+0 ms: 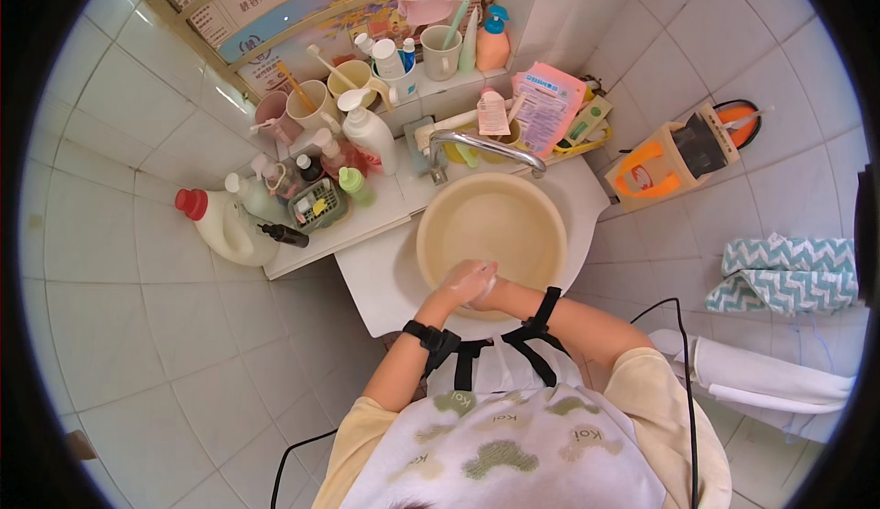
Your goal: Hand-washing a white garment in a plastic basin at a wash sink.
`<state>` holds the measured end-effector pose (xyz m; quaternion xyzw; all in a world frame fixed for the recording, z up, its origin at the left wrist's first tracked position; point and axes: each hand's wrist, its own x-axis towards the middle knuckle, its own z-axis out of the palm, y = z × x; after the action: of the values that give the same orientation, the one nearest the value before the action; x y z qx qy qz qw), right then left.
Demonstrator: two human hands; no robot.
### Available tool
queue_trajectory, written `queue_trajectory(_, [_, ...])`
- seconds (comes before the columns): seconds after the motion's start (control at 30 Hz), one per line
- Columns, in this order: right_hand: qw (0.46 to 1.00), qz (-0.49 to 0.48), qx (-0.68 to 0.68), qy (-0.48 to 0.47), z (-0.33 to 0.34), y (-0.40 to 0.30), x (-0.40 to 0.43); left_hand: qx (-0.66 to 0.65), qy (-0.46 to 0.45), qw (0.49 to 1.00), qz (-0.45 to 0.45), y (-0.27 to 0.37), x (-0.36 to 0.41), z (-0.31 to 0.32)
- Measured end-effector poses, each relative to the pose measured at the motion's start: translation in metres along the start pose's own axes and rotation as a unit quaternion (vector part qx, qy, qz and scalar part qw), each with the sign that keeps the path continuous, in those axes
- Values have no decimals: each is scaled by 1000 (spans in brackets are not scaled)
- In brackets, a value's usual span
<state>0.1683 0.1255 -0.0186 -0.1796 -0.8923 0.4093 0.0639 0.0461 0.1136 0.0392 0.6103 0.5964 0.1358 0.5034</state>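
Observation:
My left hand (465, 280) and my right hand (487, 296) are pressed together over the near rim of a beige plastic basin (424, 234), with what looks like white lather on the skin. The left lies over the right, whose fingers are largely hidden. No object shows between them, though the palms cannot be seen. Water stands in the basin, which sits in a white washbasin (385, 261). Beyond its far edge a chrome faucet (481, 143) arches over. Black straps are round both forearms.
Left of the washbasin, the counter holds pump bottles (368, 131), a soap dish (320, 206) and a red-capped jug (234, 230). Cups with toothbrushes (309, 103) line the ledge behind. At right are a wall-hung holder (670, 158) and a patterned towel (790, 272). Black cables hang beside both arms.

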Motion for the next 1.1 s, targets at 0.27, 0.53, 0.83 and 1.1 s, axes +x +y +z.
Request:
queue_trajectory(0.27, [990,-139,35,-15,-11,7,4,-228,109,967,-23,-92,11,33])
queue_trajectory(0.53, [885,355,-275,-126,3,75,-101,-134,341,919,-145,-115,0,36])
queue_trajectory(0.83, [687,365,-597,-195,-23,99,-92,-34,249,949,-191,-106,2,25])
queue_trajectory(1.1, [914,191,306,-183,36,36,-44,-1,301,935,-188,-52,-31,34])
